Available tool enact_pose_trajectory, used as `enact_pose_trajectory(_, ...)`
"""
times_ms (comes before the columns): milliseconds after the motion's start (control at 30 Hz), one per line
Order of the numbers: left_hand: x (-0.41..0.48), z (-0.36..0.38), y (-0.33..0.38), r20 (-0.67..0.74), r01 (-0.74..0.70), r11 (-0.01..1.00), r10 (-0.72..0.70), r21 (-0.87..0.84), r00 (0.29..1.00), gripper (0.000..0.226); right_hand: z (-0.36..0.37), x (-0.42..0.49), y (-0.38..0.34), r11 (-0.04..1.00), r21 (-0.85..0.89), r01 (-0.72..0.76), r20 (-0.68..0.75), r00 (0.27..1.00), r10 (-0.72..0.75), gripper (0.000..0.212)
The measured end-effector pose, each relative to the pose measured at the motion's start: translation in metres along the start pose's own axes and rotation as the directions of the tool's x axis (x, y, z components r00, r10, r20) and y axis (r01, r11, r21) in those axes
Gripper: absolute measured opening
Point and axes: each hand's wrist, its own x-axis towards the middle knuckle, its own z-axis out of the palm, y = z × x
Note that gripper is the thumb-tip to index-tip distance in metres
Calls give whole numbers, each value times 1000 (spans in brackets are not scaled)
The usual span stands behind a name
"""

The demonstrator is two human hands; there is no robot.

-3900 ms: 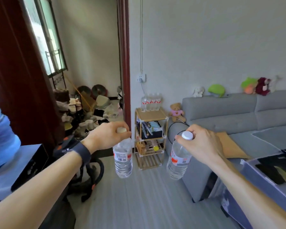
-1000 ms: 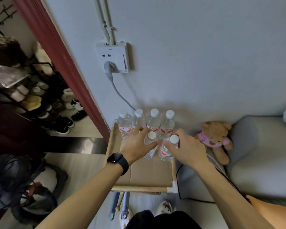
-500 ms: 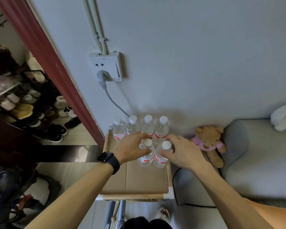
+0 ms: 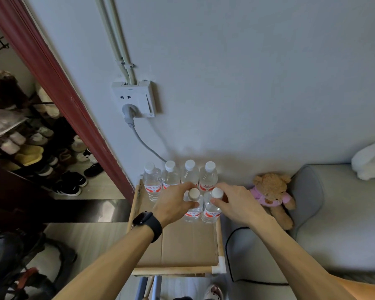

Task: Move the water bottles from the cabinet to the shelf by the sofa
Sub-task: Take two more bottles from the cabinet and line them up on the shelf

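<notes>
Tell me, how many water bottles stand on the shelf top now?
6. Four line the wall. Two in front: left hand on one, right hand on another.

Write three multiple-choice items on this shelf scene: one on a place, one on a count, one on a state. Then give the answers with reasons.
1. Where does the teddy bear sit?
A. On the shelf top
B. On the sofa arm, right of the shelf
C. On the floor by the shoes

2. How many water bottles stand on the shelf?
A. Four
B. Five
C. Six

3. What is the state of the two front bottles?
A. Upright, each with a hand at its neck
B. Lying on their sides
C. Uncapped, standing alone

Answers:
1. B: the bear leans on the grey sofa beside the shelf.
2. C: a back row of four against the wall, plus two in front.
3. A: the left hand has the left front bottle and the right hand the right front bottle, both upright and capped.
</notes>
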Motion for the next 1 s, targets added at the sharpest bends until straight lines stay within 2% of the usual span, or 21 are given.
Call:
enact_pose_trajectory(300, 5, -4, 2, -38, 45, 999, -46, -29, 998, 35, 8, 7, 3, 987, 151, -50, -9, 999, 52, 29)
enact_pose_trajectory(500, 3, 1, -9, -32, 34, 997, -36, -72, 999, 41, 17, 5, 10, 961, 223, -163, 80, 986, 149, 63)
enact_pose_trajectory(633, -5, 18, -13, -28, 59, 990, -63, -130, 998, 65, 26, 0, 10, 935, 267, -234, 177, 965, 191, 75)
enact_pose_trajectory(733, -8, 31, -17, -25, 82, 974, -89, -210, 996, 73, 31, -5, 7, 918, 322, -232, 163, 969, 188, 74)
enact_pose_trajectory(1000, 2, 32, -21, -25, 110, 963, -120, -247, 992, 67, 35, -7, 4, 899, 376, -225, 133, 973, 188, 67)
